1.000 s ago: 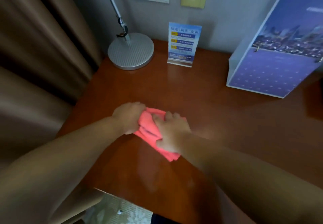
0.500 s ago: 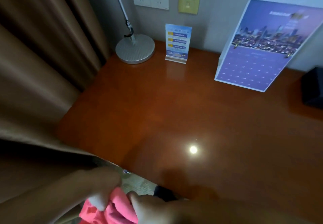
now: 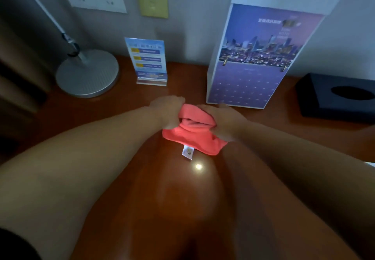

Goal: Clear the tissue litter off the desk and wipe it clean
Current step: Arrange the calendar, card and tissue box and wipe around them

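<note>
A pink cloth [image 3: 194,135] with a small white label lies bunched on the reddish-brown desk [image 3: 121,121], far out towards the wall. My left hand [image 3: 168,110] grips its left side and my right hand [image 3: 221,121] grips its right side, both with fingers curled into the fabric. Both forearms stretch across the desk. No tissue litter shows on the visible desk surface.
At the back stand a lamp with a round grey base [image 3: 87,72], a small blue sign card [image 3: 149,61], and a tall purple calendar [image 3: 251,64] just beyond my right hand. A black tissue box [image 3: 334,97] sits at the right. A curtain hangs at the left.
Half a second ago the cloth and both hands were off the desk's near edge. Now they are far forward near the sign card and calendar, with the cloth on the desk.
</note>
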A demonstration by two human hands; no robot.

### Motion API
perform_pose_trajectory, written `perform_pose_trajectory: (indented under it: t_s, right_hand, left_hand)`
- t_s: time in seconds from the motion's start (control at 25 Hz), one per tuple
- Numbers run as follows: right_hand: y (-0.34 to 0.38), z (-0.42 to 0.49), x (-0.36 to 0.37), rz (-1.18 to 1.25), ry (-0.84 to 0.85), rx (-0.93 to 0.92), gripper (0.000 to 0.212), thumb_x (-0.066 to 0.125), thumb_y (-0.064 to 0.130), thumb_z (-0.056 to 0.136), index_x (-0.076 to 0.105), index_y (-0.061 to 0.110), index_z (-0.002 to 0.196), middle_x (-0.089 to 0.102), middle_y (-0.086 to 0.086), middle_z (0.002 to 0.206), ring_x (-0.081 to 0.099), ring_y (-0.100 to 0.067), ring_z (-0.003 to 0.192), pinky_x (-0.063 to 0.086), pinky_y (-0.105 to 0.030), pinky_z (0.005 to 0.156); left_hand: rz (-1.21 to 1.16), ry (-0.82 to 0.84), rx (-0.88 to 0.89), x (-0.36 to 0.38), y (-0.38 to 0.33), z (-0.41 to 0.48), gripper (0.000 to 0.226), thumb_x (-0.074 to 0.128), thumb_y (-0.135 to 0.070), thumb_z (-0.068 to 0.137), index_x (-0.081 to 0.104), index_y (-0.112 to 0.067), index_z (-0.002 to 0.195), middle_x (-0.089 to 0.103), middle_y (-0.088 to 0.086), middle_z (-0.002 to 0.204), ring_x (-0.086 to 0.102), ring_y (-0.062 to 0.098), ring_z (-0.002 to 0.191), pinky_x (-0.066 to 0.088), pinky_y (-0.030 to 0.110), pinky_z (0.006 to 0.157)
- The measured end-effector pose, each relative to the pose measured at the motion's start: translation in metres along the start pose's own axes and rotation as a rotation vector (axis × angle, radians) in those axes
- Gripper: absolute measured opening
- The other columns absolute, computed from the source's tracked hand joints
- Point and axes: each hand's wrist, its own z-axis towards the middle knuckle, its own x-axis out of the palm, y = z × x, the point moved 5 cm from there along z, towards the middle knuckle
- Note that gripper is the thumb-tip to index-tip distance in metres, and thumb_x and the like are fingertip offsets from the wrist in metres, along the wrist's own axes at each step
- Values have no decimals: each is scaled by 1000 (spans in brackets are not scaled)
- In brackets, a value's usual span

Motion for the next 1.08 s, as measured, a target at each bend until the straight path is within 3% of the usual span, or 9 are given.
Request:
perform_pose_trajectory:
  t_s: [0.08, 0.2, 0.44, 0.64, 0.88, 1.08]
  right_hand:
    - [-14, 11, 17, -82, -12, 113, 77, 54, 16, 83, 17, 38, 147, 41, -14, 128, 42, -34, 117, 41, -41, 98]
    - [-21, 19, 32, -89, -61, 147, 74, 49, 21, 84, 14, 39, 147, 37, -14, 126, 38, -35, 114, 40, -45, 96]
    - [-26, 24, 37, -8, -91, 175, 79, 54, 22, 80, 17, 38, 147, 39, -12, 123, 38, -35, 115, 40, -44, 97]
    - [-11, -15, 62, -3, -13, 125, 95, 65, 52, 67, 14, 37, 146, 35, -11, 131, 33, -35, 122, 42, -50, 98]
    - [12, -132, 121, -97, 20, -30, 78, 57, 24, 78, 19, 29, 146, 36, -12, 131, 36, -33, 117, 43, -40, 95]
    - [20, -248, 166, -91, 28, -58, 73, 59, 35, 80, 24, 27, 144, 41, -13, 128, 41, -33, 115, 45, -38, 91]
  left_hand:
    - [93, -40, 71, 19, -2, 22, 40, 63, -15, 80, 45, -10, 115, 49, 13, 116, 51, 32, 109, 44, 39, 84]
    - [111, -88, 76, 42, 2, 40, 55, 63, -24, 81, 35, -10, 127, 39, 14, 125, 40, 32, 115, 42, 40, 86]
    - [54, -103, 52, 39, 2, 51, 51, 59, -30, 85, 36, -12, 126, 40, 15, 122, 41, 34, 114, 43, 42, 87]
    - [55, -99, 34, 61, -2, 2, 48, 60, -27, 84, 37, -14, 124, 41, 14, 121, 43, 34, 113, 43, 40, 86]
    - [99, 15, 6, 127, -36, -124, 58, 69, -25, 76, 36, -17, 124, 44, 9, 121, 49, 27, 111, 44, 33, 87]
    - [206, 154, 51, 184, -88, -212, 51, 71, -22, 74, 45, -15, 117, 56, 5, 112, 60, 25, 101, 51, 36, 80]
